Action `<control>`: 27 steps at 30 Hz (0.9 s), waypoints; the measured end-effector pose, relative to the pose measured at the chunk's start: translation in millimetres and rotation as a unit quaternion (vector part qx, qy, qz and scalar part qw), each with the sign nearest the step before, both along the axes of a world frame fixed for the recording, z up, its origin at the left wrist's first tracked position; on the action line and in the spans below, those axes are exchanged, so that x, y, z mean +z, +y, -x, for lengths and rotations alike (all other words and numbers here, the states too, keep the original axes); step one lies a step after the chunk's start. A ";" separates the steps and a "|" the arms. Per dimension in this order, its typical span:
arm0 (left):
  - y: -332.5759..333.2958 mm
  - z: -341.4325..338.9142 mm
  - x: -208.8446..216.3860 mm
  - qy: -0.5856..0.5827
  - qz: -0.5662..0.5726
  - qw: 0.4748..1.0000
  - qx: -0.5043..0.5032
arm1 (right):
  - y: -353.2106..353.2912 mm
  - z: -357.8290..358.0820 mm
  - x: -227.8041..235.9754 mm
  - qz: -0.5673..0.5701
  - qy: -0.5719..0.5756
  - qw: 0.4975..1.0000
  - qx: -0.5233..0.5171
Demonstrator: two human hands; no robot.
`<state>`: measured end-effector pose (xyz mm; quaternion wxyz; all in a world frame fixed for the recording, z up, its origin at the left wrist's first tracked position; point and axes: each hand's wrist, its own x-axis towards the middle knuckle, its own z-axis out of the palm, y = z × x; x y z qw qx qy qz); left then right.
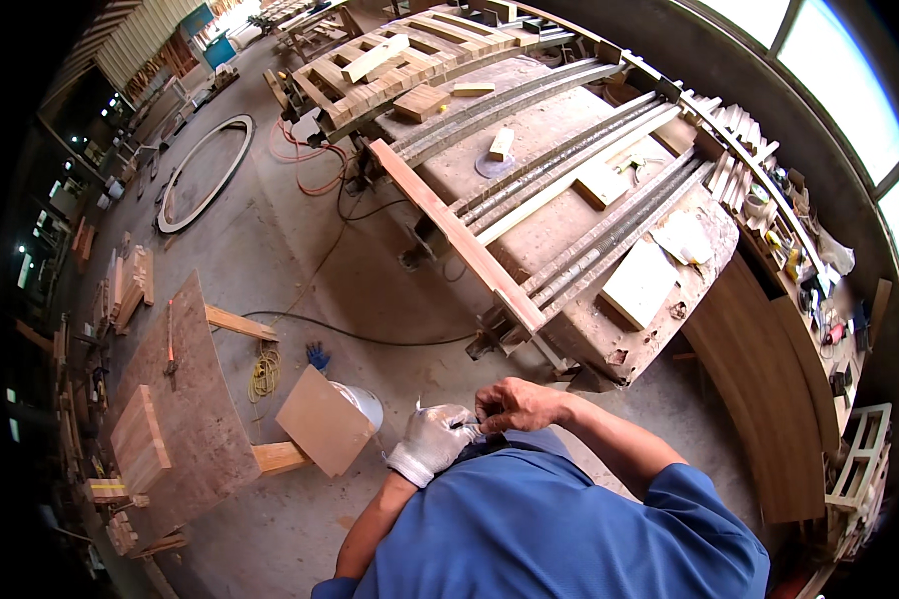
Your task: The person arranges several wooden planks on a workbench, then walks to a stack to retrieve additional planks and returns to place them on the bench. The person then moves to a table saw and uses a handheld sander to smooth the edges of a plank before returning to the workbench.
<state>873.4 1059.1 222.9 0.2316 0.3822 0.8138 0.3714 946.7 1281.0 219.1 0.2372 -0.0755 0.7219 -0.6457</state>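
My left hand (432,439), in a white work glove, is closed close in front of my blue shirt. My bare right hand (519,407) meets it at the fingertips, its fingers curled in a pinch. A small dark bit shows between the two hands, too small to name. Just beyond them stands a clamping bench with metal bars, edged on the near left by a long reddish wooden strip (449,230). A pale wooden board (640,282) rests on its near right end. Left of my gloved hand, a thin brown panel (322,424) lies on a white bucket (363,402).
A low worktable (195,409) at left carries a hammer (171,334) and a glued wooden block (140,439). A blue glove (317,355), yellow cord (264,373) and dark hose (370,339) lie on the floor. Large curved brown panels (759,379) stand at right, beside a cluttered shelf.
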 end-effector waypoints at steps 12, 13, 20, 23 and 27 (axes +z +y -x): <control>-11.4 14.5 -10.4 0.050 -0.089 0.987 0.122 | -13.6 3.2 25.5 -0.064 0.053 0.996 -0.036; -11.4 20.7 -8.9 0.185 -0.128 0.971 0.076 | -14.3 0.7 29.2 -0.059 0.043 0.995 -0.067; -21.0 42.2 43.8 0.438 -0.183 0.878 0.063 | -24.0 18.2 49.4 -0.067 0.107 0.978 -0.166; -21.7 43.3 42.5 0.473 -0.190 0.858 0.062 | -30.3 21.5 50.3 -0.049 0.109 0.973 -0.195; -27.5 43.7 40.1 0.472 -0.175 0.863 0.037 | -36.7 28.8 50.8 -0.024 0.153 0.965 -0.212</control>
